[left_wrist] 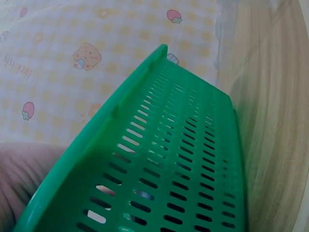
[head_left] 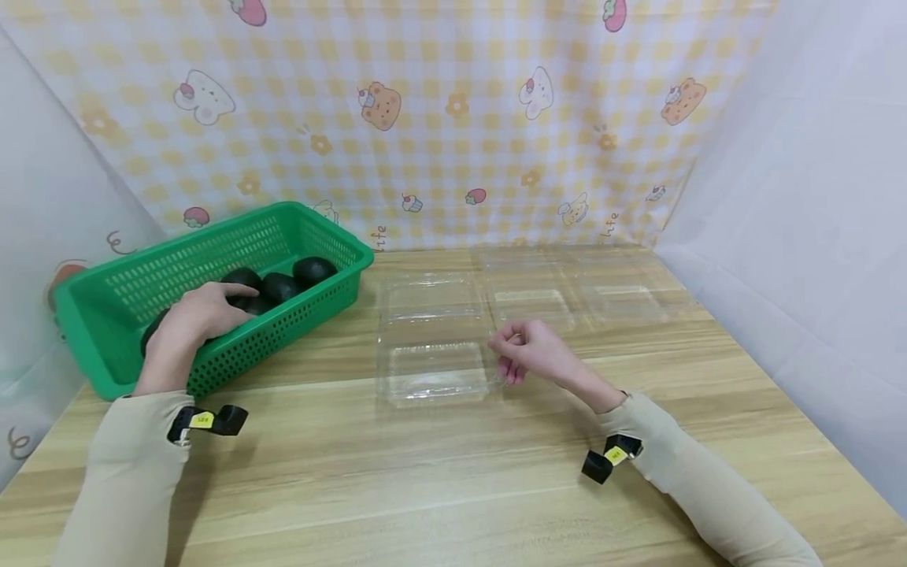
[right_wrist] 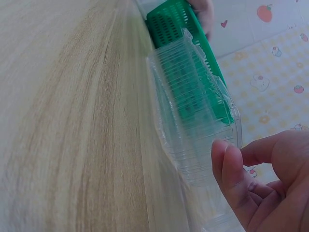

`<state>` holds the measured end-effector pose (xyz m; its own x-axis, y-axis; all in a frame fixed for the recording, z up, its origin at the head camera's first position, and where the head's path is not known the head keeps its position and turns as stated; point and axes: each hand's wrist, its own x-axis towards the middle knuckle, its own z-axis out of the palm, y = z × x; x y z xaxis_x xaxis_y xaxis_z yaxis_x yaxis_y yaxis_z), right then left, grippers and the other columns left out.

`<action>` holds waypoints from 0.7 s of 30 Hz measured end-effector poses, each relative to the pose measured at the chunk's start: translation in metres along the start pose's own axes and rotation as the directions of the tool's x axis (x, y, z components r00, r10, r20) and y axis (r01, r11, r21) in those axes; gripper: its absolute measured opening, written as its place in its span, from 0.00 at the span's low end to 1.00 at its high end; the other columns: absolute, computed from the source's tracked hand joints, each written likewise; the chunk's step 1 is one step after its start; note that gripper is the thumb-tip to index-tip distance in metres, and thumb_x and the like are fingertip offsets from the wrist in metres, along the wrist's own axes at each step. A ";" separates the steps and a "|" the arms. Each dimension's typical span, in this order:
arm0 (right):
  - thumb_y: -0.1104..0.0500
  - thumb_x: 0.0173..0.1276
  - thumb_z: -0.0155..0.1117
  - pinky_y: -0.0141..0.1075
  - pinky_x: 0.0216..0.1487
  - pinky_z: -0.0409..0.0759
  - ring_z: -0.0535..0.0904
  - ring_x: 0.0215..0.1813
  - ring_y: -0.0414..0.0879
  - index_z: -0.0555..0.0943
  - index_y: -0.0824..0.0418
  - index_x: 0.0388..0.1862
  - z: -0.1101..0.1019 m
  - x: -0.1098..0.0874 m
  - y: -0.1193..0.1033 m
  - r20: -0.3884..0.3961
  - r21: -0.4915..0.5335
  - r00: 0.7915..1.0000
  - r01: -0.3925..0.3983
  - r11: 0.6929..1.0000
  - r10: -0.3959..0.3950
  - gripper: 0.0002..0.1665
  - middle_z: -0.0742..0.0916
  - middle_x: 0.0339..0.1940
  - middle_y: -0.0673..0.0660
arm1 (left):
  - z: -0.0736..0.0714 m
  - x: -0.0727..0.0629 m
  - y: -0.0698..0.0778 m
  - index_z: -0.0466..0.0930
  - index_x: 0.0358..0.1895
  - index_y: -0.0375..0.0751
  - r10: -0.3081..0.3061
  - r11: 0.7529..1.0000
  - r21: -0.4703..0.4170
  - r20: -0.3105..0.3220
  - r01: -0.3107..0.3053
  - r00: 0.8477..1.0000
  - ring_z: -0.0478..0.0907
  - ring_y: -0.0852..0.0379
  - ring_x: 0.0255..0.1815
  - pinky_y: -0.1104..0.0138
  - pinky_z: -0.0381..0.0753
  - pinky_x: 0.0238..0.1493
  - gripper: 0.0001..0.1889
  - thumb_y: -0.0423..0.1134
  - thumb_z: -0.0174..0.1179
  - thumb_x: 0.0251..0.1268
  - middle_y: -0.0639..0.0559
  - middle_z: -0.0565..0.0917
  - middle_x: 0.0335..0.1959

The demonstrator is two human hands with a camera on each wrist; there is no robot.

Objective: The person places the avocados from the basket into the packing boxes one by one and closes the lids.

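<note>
Over the side of the green basket (head_left: 283, 327), my left hand (head_left: 205, 311) reaches in among dark avocados (head_left: 314, 271). Its index finger stretches over them and the thumb lies toward the near wall; the other fingertips are hidden. In the left wrist view the slotted basket wall (left_wrist: 188, 145) covers most of that hand. My right hand (head_left: 534, 350) pinches the right edge of an opened clear plastic clamshell container (head_left: 434, 370), thumb against curled fingers. In the right wrist view those fingertips (right_wrist: 232, 162) meet at the container's corner, its thin walls (right_wrist: 186, 106) standing toward the basket.
Two more opened clear containers stand farther back, one (head_left: 531, 298) behind my right hand and another (head_left: 627, 295) to its right. All rest on a wooden table (head_left: 425, 480). A checked curtain (head_left: 453, 150) hangs behind, with a white sheet (head_left: 801, 181) at the right.
</note>
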<state>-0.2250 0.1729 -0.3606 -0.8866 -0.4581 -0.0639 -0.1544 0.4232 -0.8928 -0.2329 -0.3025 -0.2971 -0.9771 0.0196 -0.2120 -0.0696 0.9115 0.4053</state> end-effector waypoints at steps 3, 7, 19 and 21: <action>0.58 0.78 0.59 0.40 0.24 0.84 0.83 0.21 0.47 0.78 0.75 0.44 0.000 0.000 -0.001 -0.003 -0.004 1.000 -0.002 1.000 0.002 0.17 0.86 0.21 0.58 | -0.001 -0.001 -0.002 0.62 0.74 0.32 0.008 1.000 -0.022 -0.031 -0.009 0.999 0.59 0.16 0.61 0.32 0.66 0.57 0.33 0.46 0.56 0.71 0.14 0.56 0.68; 0.58 0.78 0.59 0.41 0.24 0.84 0.82 0.20 0.46 0.78 0.75 0.44 0.000 0.001 -0.001 -0.004 -0.006 1.000 -0.001 1.000 0.001 0.16 0.86 0.20 0.58 | -0.002 -0.002 -0.004 0.61 0.74 0.32 0.018 0.998 -0.053 -0.051 -0.020 0.999 0.56 0.17 0.64 0.31 0.64 0.58 0.36 0.49 0.58 0.71 0.15 0.54 0.69; 0.59 0.78 0.58 0.39 0.23 0.83 0.83 0.20 0.47 0.78 0.75 0.43 0.001 0.000 0.001 0.000 -0.007 1.000 0.005 1.000 -0.005 0.16 0.86 0.20 0.59 | -0.004 -0.003 -0.003 0.59 0.76 0.33 0.020 0.995 -0.097 -0.074 -0.027 0.997 0.56 0.17 0.65 0.33 0.67 0.56 0.38 0.49 0.61 0.70 0.15 0.52 0.71; 0.59 0.78 0.58 0.39 0.23 0.83 0.82 0.20 0.47 0.78 0.75 0.44 0.001 0.001 0.002 0.000 -0.006 1.000 0.005 1.000 -0.005 0.16 0.86 0.21 0.60 | -0.004 -0.002 -0.002 0.59 0.77 0.34 0.022 0.995 -0.098 -0.094 -0.031 0.995 0.57 0.18 0.64 0.33 0.68 0.54 0.40 0.51 0.62 0.69 0.15 0.52 0.71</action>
<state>-0.2259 0.1726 -0.3627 -0.8857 -0.4604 -0.0592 -0.1618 0.4256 -0.8903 -0.2313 -0.3056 -0.2940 -0.9930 0.0008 -0.1185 -0.0586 0.8659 0.4967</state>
